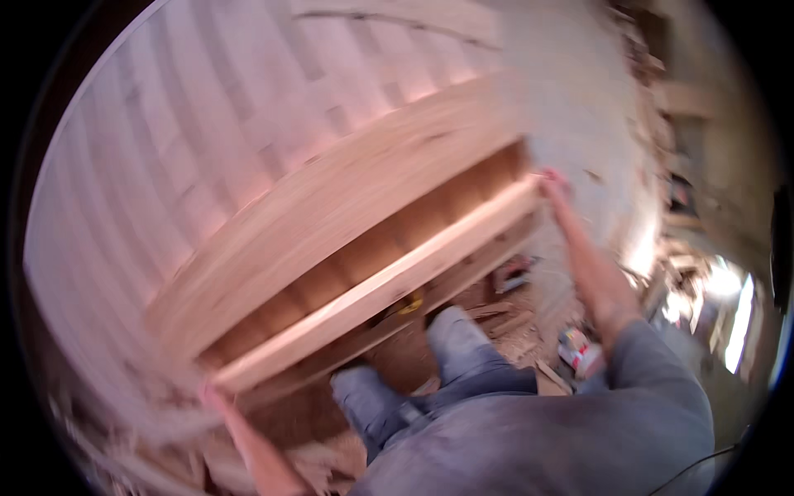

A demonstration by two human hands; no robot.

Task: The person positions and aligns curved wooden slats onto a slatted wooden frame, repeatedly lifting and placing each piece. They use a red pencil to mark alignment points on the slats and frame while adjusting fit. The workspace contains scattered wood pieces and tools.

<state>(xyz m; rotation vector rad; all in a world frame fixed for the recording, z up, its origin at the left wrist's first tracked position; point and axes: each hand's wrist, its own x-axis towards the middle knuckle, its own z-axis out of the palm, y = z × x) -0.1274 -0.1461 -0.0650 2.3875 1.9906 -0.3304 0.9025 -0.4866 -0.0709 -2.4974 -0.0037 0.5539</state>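
A long, pale wooden board (pixel 380 293) runs slantwise in front of me, from lower left to upper right. My left hand (pixel 215 398) is closed at its near left end. At its far right end, my right hand (pixel 552 183) is closed too. Motion blurs the fingers of both hands. Beyond the board lies a darker brown recess (pixel 356 263). A wide, light wooden panel (pixel 331 211) borders that recess on its far side.
Behind the panel stretches a pale striped surface (pixel 215 99). A small yellow object (pixel 411 300) lies below the board, near my knees. Wood scraps (pixel 504 318) and a red-and-white object (pixel 581 351) are on the floor to my right.
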